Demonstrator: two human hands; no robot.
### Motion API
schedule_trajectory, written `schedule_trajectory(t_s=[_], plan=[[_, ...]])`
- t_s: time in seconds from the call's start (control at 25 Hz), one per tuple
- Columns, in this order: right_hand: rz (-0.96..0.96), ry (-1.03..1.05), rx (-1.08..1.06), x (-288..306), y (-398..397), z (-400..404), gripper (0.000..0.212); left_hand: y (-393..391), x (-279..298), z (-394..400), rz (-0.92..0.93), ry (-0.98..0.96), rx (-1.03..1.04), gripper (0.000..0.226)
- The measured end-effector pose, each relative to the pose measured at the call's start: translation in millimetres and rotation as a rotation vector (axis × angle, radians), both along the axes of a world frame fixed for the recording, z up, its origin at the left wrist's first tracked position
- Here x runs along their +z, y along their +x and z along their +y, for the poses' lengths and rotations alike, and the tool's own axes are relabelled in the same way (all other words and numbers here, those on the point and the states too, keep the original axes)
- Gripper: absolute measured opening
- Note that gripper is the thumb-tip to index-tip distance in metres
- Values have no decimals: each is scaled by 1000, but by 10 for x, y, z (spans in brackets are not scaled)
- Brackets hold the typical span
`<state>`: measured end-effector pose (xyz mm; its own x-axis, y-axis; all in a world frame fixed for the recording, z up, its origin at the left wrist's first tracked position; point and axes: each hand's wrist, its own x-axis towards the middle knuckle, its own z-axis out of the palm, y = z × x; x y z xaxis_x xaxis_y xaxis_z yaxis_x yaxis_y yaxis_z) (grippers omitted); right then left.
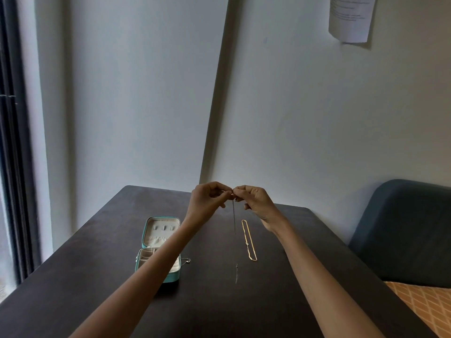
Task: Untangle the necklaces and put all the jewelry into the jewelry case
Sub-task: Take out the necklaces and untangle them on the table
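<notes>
My left hand [206,200] and my right hand [256,202] are raised above the dark table [97,276], fingertips meeting. Both pinch the top of a thin silver necklace [234,215] that hangs straight down between them. A gold chain necklace [249,240] lies stretched out on the table below my right hand. A short thin silver chain [236,274] lies nearer to me on the table. The teal jewelry case [158,250] stands open at the left under my left forearm, cream inside. A small silver clasp and chain [186,260] hangs over the case's right edge.
White walls meet in a corner behind the table. A dark blue upholstered seat [405,230] and an orange patterned cushion [424,306] stand at the right. A window frame [14,142] runs down the left. A paper sheet [351,18] hangs on the wall.
</notes>
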<state>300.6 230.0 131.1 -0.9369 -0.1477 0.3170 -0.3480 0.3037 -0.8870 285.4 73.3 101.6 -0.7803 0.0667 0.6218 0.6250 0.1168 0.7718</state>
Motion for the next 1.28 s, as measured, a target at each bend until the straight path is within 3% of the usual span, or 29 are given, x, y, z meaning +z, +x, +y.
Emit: schedule_trajectory(t_s=[0.28, 0.52, 0.92, 1.12, 1.28], plan=[[-1, 6, 16, -12, 7, -30, 14, -4, 0, 13, 121, -247, 290, 11], [25, 66, 14, -36, -4, -43, 14, 21, 29, 1, 75, -323, 312, 9], [68, 46, 14, 11, 14, 2, 9, -55, 0, 24, 79, -364, 198, 10], [66, 84, 41, -42, -23, 18, 13, -65, -16, 50, 32, -372, 30, 26], [68, 44, 37, -19, -11, 35, 13, -80, -49, 60, -21, -97, -82, 12]])
